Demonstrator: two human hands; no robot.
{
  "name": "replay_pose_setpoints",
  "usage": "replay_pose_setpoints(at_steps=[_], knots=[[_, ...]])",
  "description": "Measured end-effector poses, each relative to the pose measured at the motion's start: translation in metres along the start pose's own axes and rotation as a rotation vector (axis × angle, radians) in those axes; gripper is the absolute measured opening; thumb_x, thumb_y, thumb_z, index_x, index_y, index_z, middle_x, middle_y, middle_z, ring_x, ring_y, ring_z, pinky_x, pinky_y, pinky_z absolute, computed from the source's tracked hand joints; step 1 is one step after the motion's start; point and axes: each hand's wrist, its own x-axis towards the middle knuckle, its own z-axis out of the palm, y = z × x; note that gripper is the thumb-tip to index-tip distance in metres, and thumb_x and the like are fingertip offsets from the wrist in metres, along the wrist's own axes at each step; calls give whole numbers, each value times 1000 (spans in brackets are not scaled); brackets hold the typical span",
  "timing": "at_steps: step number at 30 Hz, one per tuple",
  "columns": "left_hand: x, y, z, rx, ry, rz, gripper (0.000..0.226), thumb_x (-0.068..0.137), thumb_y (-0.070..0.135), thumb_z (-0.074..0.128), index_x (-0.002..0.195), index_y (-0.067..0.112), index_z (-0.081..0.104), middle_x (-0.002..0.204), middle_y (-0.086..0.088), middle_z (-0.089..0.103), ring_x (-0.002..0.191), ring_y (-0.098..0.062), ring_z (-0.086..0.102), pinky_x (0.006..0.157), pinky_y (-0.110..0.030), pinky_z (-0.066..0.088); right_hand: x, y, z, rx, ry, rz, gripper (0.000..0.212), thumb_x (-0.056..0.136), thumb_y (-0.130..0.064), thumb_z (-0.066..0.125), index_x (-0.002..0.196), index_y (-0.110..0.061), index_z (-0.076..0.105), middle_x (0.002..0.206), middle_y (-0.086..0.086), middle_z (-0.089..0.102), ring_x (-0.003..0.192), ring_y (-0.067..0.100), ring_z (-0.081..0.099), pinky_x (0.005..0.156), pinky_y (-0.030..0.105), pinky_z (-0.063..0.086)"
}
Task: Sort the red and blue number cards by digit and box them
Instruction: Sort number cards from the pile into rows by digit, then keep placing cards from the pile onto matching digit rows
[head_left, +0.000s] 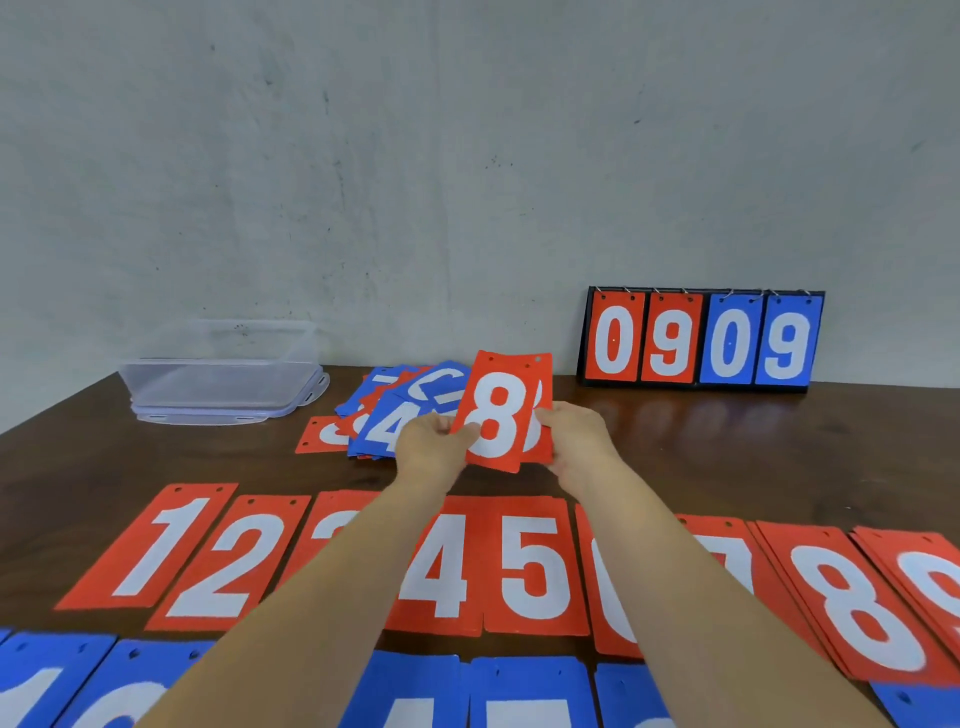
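Observation:
My left hand (434, 441) and my right hand (576, 441) hold red 8 cards (501, 410) upright above the table; the front card overlaps a second red card behind it. Just behind lies a loose pile of mixed red and blue cards (395, 410) with a blue 4 on top. Nearer me, red cards lie in a row by digit: 1 (150, 545), 2 (234, 561), 4 (441, 566), 5 (535, 566), and an 8 stack (857, 603). A row of blue cards (530, 691) lies along the front edge, partly hidden by my arms.
A clear plastic box (223, 374) on its lid stands at the back left of the brown table (727, 452). A flip scoreboard (701, 338) showing 09 09 leans at the grey wall, back right.

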Motion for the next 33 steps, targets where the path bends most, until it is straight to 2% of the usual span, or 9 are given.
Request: replay_pose_setpoints(at_steps=[4,6,8,13,16,19,23,29,33], knots=[[-6,0,10,181,38,95,19,88,35,66,87,17,61,98,-3,68,86,-15,65,75,-21,51,-9,-2,4,27,-6,-56,18,94,-29,60,105,-18,52,100,2,62,86,19,62,73,32,53],[-6,2,13,217,22,143,22,88,36,66,81,16,61,86,3,65,74,-8,59,62,-10,41,-11,0,4,-53,-17,-148,16,91,-25,64,104,-18,55,103,2,64,84,15,59,70,28,51],[-5,3,16,247,0,185,26,87,38,67,75,16,61,76,6,62,72,-8,59,58,-11,39,-10,1,4,-123,4,-219,22,91,-19,65,111,-15,62,115,6,66,90,16,59,74,29,51],[17,-11,-8,326,40,196,27,86,38,68,97,14,66,92,3,66,84,-8,58,76,-23,46,0,-1,-6,-146,79,-190,32,91,-16,64,123,-10,60,125,8,63,114,25,59,88,38,51],[46,-26,-45,421,149,151,45,86,37,68,121,10,60,117,-5,64,103,-18,59,88,-32,48,11,-2,-11,-141,103,-186,32,92,-15,62,123,-9,59,126,9,62,117,26,57,89,38,49],[74,-39,-69,672,216,97,70,80,54,68,135,14,50,134,-7,54,125,-28,46,98,-42,43,19,-6,-9,-129,134,-170,33,92,-15,62,125,-9,58,127,9,61,119,26,55,94,41,48],[88,-49,-71,887,129,51,88,71,70,66,137,16,47,134,-8,50,126,-28,45,99,-43,44,28,-5,-3,-125,140,-170,34,92,-16,63,125,-9,58,126,10,62,118,27,57,94,42,49],[91,-46,-84,675,83,-31,72,74,43,79,129,9,48,130,-7,54,117,-26,53,84,-35,44,27,2,-4,-163,145,-171,35,92,-16,63,125,-9,58,126,9,61,115,26,57,92,40,49],[82,-45,-97,610,175,-8,40,90,19,63,126,7,52,125,-11,58,106,-27,57,73,-34,44,21,4,-8,-166,131,-165,34,92,-12,62,125,-7,57,125,9,60,98,19,52,81,33,46]])
